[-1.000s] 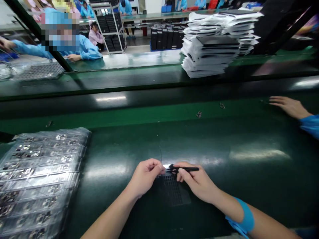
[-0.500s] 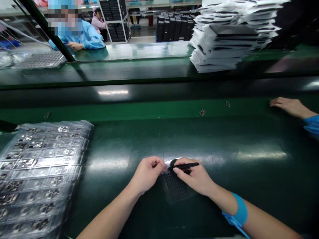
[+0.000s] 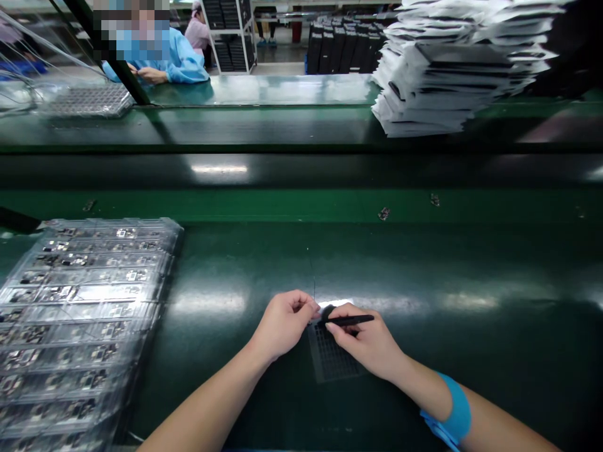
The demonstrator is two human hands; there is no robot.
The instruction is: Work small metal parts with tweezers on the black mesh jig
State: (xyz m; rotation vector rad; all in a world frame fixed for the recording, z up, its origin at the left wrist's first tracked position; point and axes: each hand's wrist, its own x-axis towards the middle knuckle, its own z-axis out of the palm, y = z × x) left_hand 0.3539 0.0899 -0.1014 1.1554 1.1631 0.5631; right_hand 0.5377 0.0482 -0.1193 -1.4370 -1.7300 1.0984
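My left hand (image 3: pixel 285 324) pinches a fine dark wire (image 3: pixel 313 276) that rises from its fingertips. My right hand (image 3: pixel 365 342) grips black tweezers (image 3: pixel 351 320), their dark tip meeting a small, dark, fuzzy-looking piece (image 3: pixel 327 311) by my left fingertips. Beneath both hands lies a black perforated mesh pad (image 3: pixel 332 355) on the dark green bench (image 3: pixel 471 263). To the left stands a stack of clear plastic trays (image 3: pixel 80 314) holding rows of small circuit boards.
Small metal parts (image 3: pixel 384 213) lie on the green strip beyond my hands. Farther back are white packet stacks (image 3: pixel 433 81), a blue-sleeved co-worker (image 3: pixel 181 63) behind a glass pane (image 3: pixel 259 90), and black racks (image 3: pixel 226 37).
Another person's hand at the right edge has gone from view. The whole scene sits higher and farther left in the picture. My hands stay close together, still on the wire and tweezers.
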